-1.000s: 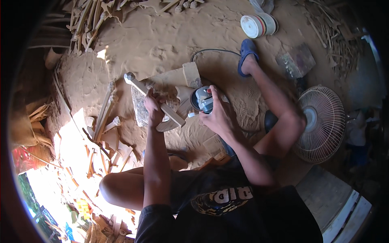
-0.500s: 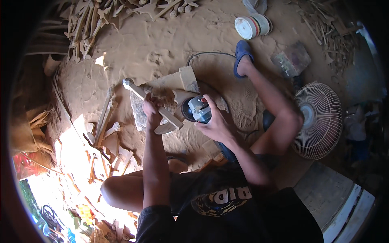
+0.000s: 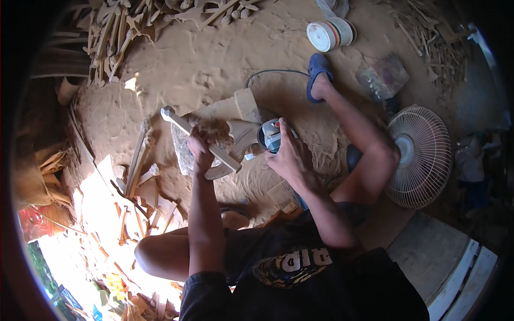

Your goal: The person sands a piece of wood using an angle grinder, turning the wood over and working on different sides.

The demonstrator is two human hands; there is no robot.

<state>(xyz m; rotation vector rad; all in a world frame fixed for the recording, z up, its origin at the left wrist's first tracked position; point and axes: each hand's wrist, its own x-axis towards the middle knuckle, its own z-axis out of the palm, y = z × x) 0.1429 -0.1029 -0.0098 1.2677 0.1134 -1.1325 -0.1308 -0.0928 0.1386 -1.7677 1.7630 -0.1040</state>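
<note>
My left hand (image 3: 200,150) is wrapped around a pale, squared wooden bar (image 3: 227,160) with a knobbed far end. The bar lies slantwise above a rough, dusty block (image 3: 182,155) on the ground. In my right hand (image 3: 294,163) is an angle grinder (image 3: 272,140) with a blue-grey body and a red spot on top. The grinder is to the right of the bar, apart from it, and its disc is mostly hidden. Between them shows a curved wooden piece (image 3: 245,134), partly resting by the block.
Sandy ground surrounds me. A wire-caged fan (image 3: 420,155) stands at my right, near my bent leg. A white bucket (image 3: 331,35) lies on its side beyond my blue clog (image 3: 319,75). Piles of carved wooden pieces (image 3: 112,37) lie far left, with more scraps (image 3: 142,160) nearer.
My right hand has drawn the grinder to the right, away from the bar, and turned it, uncovering more of the curved wooden piece. My left hand keeps its hold on the bar.
</note>
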